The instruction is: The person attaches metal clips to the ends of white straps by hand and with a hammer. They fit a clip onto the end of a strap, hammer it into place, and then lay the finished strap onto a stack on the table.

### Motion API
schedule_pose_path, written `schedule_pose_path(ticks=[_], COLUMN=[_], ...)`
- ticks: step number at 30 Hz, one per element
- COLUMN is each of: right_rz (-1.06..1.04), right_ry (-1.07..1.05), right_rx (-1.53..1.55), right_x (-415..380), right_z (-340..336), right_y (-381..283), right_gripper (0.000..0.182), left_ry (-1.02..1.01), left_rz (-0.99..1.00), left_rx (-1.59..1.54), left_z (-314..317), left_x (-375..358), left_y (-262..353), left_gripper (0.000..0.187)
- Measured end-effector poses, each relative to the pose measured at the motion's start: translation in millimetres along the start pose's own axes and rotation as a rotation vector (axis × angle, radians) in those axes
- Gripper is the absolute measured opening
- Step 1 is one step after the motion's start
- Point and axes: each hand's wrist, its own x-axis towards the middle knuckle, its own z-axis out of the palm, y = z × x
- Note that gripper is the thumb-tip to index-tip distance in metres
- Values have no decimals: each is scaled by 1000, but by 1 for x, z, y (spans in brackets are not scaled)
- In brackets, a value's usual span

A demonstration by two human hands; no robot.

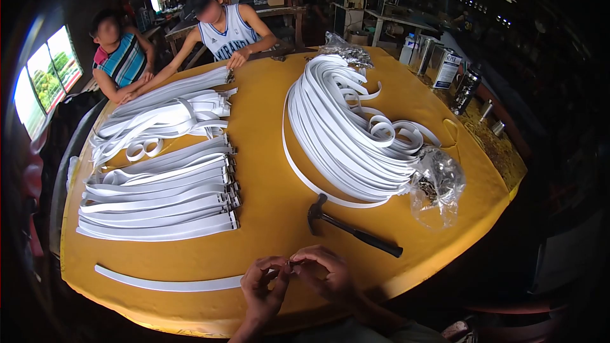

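Both my hands meet at the near edge of the yellow table, fingertips pinched together. My left hand is closed around the right end of a single white strap, which stretches left across the table. My right hand is closed too, its fingertips against a small dark metal piece at the strap's end; its exact kind is too small to tell. Just beyond the right hand lies a hammer with a black handle, its head pointing away to the left.
White straps with metal buckles lie in a stack on the left. A large looped bundle of straps fills the middle right, beside a plastic bag of metal parts. Cans and a dark bottle stand far right. Two people sit across the table.
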Motion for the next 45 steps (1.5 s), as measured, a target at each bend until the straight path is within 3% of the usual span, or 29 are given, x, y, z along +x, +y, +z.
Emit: schedule_pose_path(ticks=[2,5,8,13,15,18,20,25,31,33,36,40,42,45], right_rz=[48,24,56,111,104,310,124,155,190,269,301,351,336,390], right_ry=[-5,31,-71,-63,-69,-84,-56,11,66,62,-5,-51,46,118], right_rx=[35,40,31,91,48,171,107,155,162,301,267,241,456,384], right_x=[0,-3,-5,-4,-6,-4,-7,-8,-11,-11,-9,-3,0,-7], right_z=[0,-1,-1,2,1,-2,-2,-2,-2,-1,-5,-11,-7,-4], right_y=[3,12,18,13,8,5,9,6,8,8,4,1,-4,9], right_gripper=[15,17,23,27,29,36,35,24,23,21,17,15,17,19], left_ry=[41,-28,-23,75,85,102,95,67,21,15,-24,-74,-81,14], left_rz=[-96,-44,-55,52,3,-75,-75,-202,-205,-190,-131,-141,-74,90], left_rx=[-56,131,97,25,-22,-98,-109,-291,-256,-200,26,69,161,207], left_z=[5,5,7,1,4,9,12,13,11,8,4,3,3,12], left_x=[1,1,2,-1,-1,2,3,3,-5,-4,0,3,4,-4], left_y=[9,15,12,-14,-12,-6,6,11,10,10,18,25,26,15], left_gripper=[23,21,15,12,12,13,13,22,24,25,26,25,29,34])
